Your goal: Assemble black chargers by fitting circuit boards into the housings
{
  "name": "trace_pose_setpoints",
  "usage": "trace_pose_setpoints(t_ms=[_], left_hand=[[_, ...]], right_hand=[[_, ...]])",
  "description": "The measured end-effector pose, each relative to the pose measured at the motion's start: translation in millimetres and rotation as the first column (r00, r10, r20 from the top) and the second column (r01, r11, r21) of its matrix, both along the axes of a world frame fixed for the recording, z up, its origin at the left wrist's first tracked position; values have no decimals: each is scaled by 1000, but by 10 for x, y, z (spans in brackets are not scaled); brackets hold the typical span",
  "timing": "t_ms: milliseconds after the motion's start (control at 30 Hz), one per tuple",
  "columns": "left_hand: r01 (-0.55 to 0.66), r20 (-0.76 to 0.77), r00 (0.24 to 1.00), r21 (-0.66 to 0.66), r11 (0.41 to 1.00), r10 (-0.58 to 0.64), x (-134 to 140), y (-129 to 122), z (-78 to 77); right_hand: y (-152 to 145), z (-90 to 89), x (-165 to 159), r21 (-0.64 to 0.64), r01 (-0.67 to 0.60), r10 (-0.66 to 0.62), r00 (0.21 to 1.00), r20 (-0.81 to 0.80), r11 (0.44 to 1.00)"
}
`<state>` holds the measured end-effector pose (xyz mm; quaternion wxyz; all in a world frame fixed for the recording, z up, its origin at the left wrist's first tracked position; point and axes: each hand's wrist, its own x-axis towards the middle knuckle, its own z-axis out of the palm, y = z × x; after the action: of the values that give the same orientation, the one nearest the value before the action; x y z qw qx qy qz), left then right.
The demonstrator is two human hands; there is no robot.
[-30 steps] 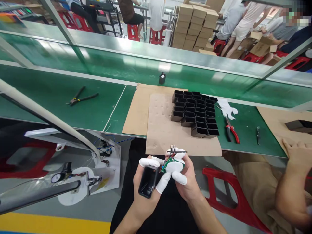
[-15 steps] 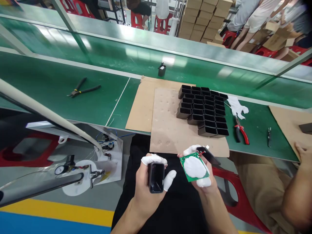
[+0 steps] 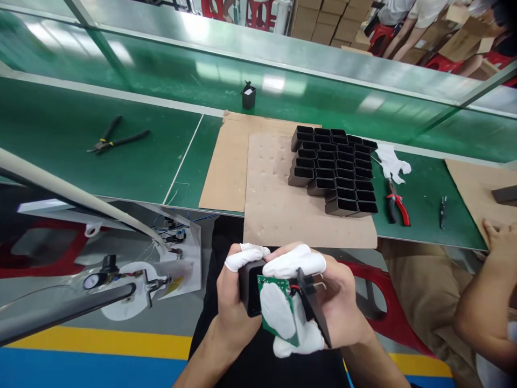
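My left hand, with white finger covers, is wrapped round a black plastic case whose open end faces me. My right hand, also in white finger covers, grips a green circuit board with a white paste-like patch on it. A black plate with metal prongs hangs beside the board, joined by a short red wire. The board's left edge is at the mouth of the case; I cannot tell whether it is inside. Both hands are above my lap, in front of the bench edge.
Several black cases stand on cardboard. Cutting pliers lie left; red-handled pliers, a white glove and a small tool lie right. A lone case stands behind. A co-worker's arm is at right.
My right hand has moved left and turned the circuit board, bringing it to the case's mouth. The case in my left hand has tilted toward the board. The view has shifted slightly.
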<state>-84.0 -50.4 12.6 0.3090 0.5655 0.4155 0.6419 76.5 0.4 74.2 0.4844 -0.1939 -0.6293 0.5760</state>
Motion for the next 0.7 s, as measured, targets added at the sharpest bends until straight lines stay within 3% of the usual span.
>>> trace_pose_setpoints(t_ms=[333,700], left_hand=[[14,49,999,-26,1000,-13,31,-22,5],[23,55,998,-42,999,-21,61,-31,15]], right_hand=[[-17,-38,-40,85,51,-56,997,53,995],[-56,-70,-18,95,77,-88,989,120,992]])
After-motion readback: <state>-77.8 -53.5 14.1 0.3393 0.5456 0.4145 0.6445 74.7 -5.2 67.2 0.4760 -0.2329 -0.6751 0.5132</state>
